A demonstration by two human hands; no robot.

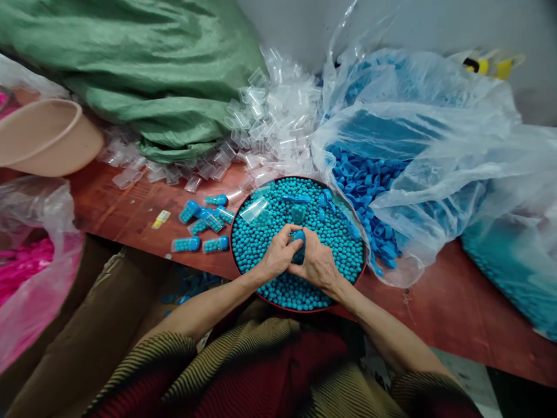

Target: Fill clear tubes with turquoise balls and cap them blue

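Over a round red tub (234, 255) of small teal balls (300, 299), my two hands meet. My left hand (278, 252) pinches a small clear container with a blue cap (297, 237), and my right hand (318, 260) is closed round its other side. Fingers cover most of the container. On the balls lie a clear empty tube (255, 210) and several blue caps (326, 199). To the left of the tub, several filled, blue-capped containers (186, 244) rest on the red table.
Clear empty tubes (282, 116) are heaped behind the tub, beside a green sack (174, 75). An open plastic bag (439, 191) spills blue caps (374, 215) at right. A beige basin (52, 139) and a bag of pink pieces (28, 267) are at left.
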